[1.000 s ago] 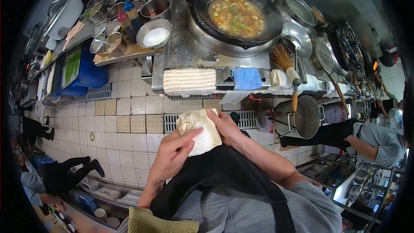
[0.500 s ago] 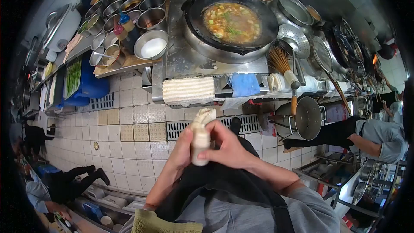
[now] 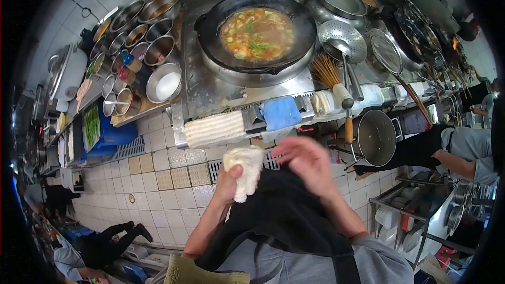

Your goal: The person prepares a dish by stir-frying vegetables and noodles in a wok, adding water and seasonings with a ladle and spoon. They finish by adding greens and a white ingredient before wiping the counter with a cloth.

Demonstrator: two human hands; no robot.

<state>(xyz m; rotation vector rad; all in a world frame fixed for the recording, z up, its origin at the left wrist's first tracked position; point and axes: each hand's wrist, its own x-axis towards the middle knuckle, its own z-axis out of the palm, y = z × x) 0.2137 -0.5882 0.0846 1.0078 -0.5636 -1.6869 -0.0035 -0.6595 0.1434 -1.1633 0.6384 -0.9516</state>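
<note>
My left hand [image 3: 227,183] is closed round a bunched cream towel [image 3: 248,171], its thumb pressed on the cloth in front of my black apron [image 3: 279,205]. To the right of the towel, and apart from it, my right hand [image 3: 310,165] is raised with nothing seen in it; its stretched fingers are blurred by motion. Beyond both hands, a striped folded towel [image 3: 214,129] and a blue cloth [image 3: 281,113] lie along the stove's front edge. On the burner sits a black wok [image 3: 210,39] holding a reddish stew [image 3: 258,34] with green pieces.
A bamboo brush [image 3: 327,72], a perforated skimmer [image 3: 355,42] and a wire strainer [image 3: 385,50] rest on the stove's right. Metal bowls [image 3: 164,81] and squeeze bottles [image 3: 131,63] crowd the left counter. A large pot [image 3: 376,139] stands at right. Co-workers [image 3: 457,152] are on both sides.
My right hand has let go of the towel and moved right and up. The towel, rolled and gripped by both hands before, now hangs looser in my left hand. The view has turned slightly.
</note>
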